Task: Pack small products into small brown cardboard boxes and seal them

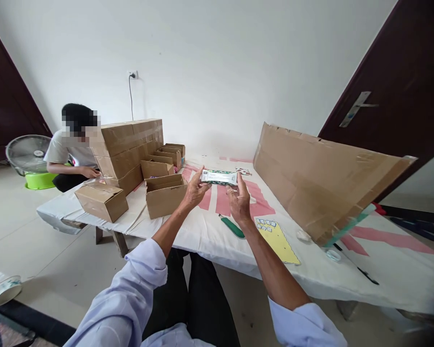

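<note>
A small flat packet (pixel 220 178), white with a green patterned edge, is held level above the table between my two hands. My left hand (pixel 196 190) grips its left end, thumb on top and fingers beneath. At its right end, my right hand (pixel 240 196) is closed in the same way. The print on the packet is too small to read. Below my right hand lies a green-handled utility knife (pixel 232 226). A yellow sheet with light-blue stickers (pixel 278 240) rests to the right of the knife. Left of my hands stands an open cardboard box (pixel 164 200).
Several open boxes (pixel 157 168) stand behind, beside stacked closed cartons (pixel 130 144). A closed carton (pixel 101 200) sits at the front left. A large cardboard panel (pixel 321 178) leans at right. A person (pixel 72 154) crouches at the table's left end near a fan (pixel 32 153).
</note>
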The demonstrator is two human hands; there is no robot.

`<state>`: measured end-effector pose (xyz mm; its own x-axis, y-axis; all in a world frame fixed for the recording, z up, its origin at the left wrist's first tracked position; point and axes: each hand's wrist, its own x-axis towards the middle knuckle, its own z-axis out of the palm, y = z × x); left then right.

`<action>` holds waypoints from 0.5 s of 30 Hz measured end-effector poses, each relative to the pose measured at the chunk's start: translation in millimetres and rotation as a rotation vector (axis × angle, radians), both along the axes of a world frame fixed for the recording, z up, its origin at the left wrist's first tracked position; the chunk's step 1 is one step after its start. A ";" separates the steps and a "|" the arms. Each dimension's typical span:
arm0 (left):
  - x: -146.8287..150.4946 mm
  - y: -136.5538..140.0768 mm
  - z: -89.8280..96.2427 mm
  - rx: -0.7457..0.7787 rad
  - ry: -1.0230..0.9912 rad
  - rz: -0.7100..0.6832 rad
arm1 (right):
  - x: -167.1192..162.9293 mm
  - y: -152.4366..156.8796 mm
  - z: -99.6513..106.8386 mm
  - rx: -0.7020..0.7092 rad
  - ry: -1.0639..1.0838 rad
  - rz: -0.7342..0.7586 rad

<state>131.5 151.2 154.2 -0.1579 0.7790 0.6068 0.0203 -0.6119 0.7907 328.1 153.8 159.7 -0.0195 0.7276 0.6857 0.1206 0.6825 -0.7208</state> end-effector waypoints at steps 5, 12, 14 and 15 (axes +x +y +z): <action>-2.1 16.5 -12.1 -0.089 -0.017 0.030 | -3.7 27.4 -17.2 -0.059 -0.013 -0.008; -7.8 38.4 -29.9 -0.145 -0.038 0.065 | -5.9 47.8 -30.5 -0.119 -0.047 0.005; -9.9 45.2 -34.2 -0.165 -0.018 0.092 | -6.9 50.7 -31.7 -0.110 -0.053 0.003; -11.0 48.1 -36.2 -0.173 -0.009 0.103 | -7.4 51.9 -32.4 -0.108 -0.060 -0.001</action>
<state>120.5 199.3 117.9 -0.2470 0.8510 0.4635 0.0679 -0.4619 0.8843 320.6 205.7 127.3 -0.0570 0.7970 0.6013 0.1661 0.6014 -0.7815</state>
